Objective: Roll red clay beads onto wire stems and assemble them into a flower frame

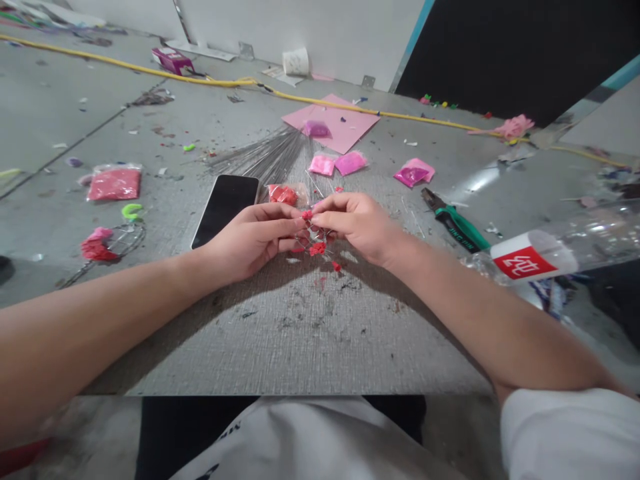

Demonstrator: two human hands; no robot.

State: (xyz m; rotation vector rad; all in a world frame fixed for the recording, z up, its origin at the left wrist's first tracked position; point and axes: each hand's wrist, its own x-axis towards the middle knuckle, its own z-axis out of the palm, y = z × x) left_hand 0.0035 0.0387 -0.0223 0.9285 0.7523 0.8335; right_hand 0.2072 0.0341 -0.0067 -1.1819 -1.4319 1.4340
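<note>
Close together over the middle of the table, my left hand (257, 233) and my right hand (357, 223) pinch a small wire frame with lumps of red clay (317, 249) on it. Both sets of fingertips meet around a red lump at its top. Thin wires stick out below, one tipped with red. Just behind my fingers lies an opened clear packet of red clay (284, 195). A black-screened phone (226, 208) lies beside my left wrist. Part of the wire frame is hidden by my fingers.
Behind my hands fan many thin metal wires (270, 155), near a pink sheet (345, 125) and pink clay packets (351, 162). Green-handled pliers (457, 223) and a plastic bottle (565, 247) lie right. At left are a red packet (115, 183) and a wire piece with red clay (99, 245).
</note>
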